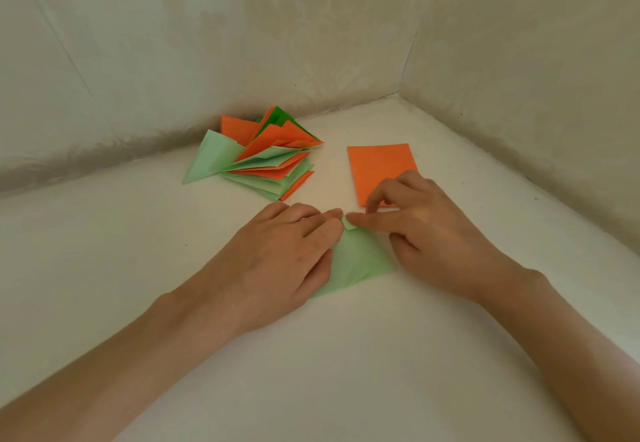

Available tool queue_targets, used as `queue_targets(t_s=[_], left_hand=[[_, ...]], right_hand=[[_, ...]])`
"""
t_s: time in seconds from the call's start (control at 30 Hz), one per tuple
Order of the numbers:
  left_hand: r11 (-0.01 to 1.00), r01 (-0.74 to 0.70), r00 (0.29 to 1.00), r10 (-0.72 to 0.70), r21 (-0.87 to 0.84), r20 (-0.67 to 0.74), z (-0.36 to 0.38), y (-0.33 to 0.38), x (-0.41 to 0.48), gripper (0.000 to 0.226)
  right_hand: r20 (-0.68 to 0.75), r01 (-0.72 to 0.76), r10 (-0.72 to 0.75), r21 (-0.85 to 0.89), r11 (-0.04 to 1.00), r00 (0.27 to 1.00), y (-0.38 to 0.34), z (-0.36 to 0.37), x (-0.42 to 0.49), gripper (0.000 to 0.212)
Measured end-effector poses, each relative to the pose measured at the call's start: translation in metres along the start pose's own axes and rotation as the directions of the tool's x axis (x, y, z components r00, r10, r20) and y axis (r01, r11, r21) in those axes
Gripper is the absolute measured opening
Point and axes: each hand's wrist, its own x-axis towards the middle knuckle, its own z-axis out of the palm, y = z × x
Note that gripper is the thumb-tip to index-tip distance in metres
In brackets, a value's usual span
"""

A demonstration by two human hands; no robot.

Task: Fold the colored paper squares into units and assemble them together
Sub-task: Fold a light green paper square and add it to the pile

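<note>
A light green paper piece (360,261) lies flat on the white surface between my hands, its far tip folded over into a small flap. My left hand (277,254) presses on the piece's left side with fairly straight fingers, and its fingertips reach the flap. My right hand (426,230) presses the flap with its straight index finger, while its thumb rests on the paper's right side and its other fingers curl above. Part of the green piece is hidden under both hands. An orange paper square (381,164) lies just beyond my right hand.
A pile of folded orange and green units (266,161) sits at the back left, near the wall. Pale walls (311,43) close the surface in at the back and on the right, forming a corner.
</note>
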Motion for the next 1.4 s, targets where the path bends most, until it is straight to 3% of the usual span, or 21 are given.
queue_targets(t_s=[0.1, 0.2, 0.27, 0.37, 0.47, 0.7, 0.9, 1.1, 1.23, 1.3, 1.4], left_hand=[[1.0, 0.002, 1.0, -0.003, -0.015, -0.022, 0.001, 0.0, -0.001, 0.018], [1.0, 0.012, 1.0, -0.013, -0.02, -0.016, 0.001, 0.0, -0.001, 0.02], [1.0, 0.022, 1.0, -0.022, -0.018, -0.005, 0.0, 0.001, -0.002, 0.023], [0.999, 0.033, 0.999, -0.033, -0.018, -0.005, 0.001, 0.002, -0.002, 0.029], [0.999, 0.046, 0.999, -0.046, -0.013, 0.009, 0.002, 0.002, -0.001, 0.041], [0.995, 0.094, 0.996, -0.094, -0.04, 0.006, -0.002, 0.008, 0.0, 0.031], [0.995, 0.101, 0.994, -0.1, -0.013, 0.044, -0.003, 0.008, 0.0, 0.042], [0.996, 0.089, 0.995, -0.088, -0.018, 0.051, -0.002, 0.007, -0.001, 0.04], [0.997, 0.075, 0.997, -0.075, -0.031, 0.022, 0.001, 0.007, -0.001, 0.038], [0.986, 0.106, 0.993, -0.111, -0.132, -0.031, 0.0, 0.006, 0.0, 0.035], [0.883, 0.225, 0.948, -0.296, -0.413, -0.116, -0.004, -0.001, 0.001, 0.023]], right_hand=[[0.014, 0.086, -0.085, -0.123, 0.989, 0.996, -0.001, -0.007, 0.002, 0.049], [0.02, 0.099, -0.098, -0.093, 0.991, 0.995, 0.001, -0.015, -0.003, 0.052], [0.002, 0.017, -0.017, 0.032, 0.999, 1.0, 0.002, -0.018, -0.006, 0.051], [-0.096, -0.23, 0.256, 0.225, 0.947, 0.962, -0.005, -0.016, -0.003, 0.046], [-0.096, -0.412, 0.438, 0.21, 0.887, 0.894, -0.017, -0.006, -0.001, 0.047], [0.038, -0.494, 0.495, 0.153, 0.856, 0.868, -0.036, 0.004, 0.001, 0.036], [0.152, -0.577, 0.561, 0.328, 0.748, 0.814, -0.04, -0.002, 0.007, 0.039], [0.151, -0.656, 0.645, 0.306, 0.69, 0.749, -0.037, 0.001, 0.006, 0.022], [0.158, -0.663, 0.65, 0.31, 0.682, 0.743, -0.041, 0.005, 0.009, 0.012], [0.133, -0.623, 0.635, 0.423, 0.658, 0.761, -0.042, 0.005, 0.011, 0.012], [0.131, -0.54, 0.579, 0.565, 0.624, 0.805, -0.046, 0.002, 0.012, 0.016]])
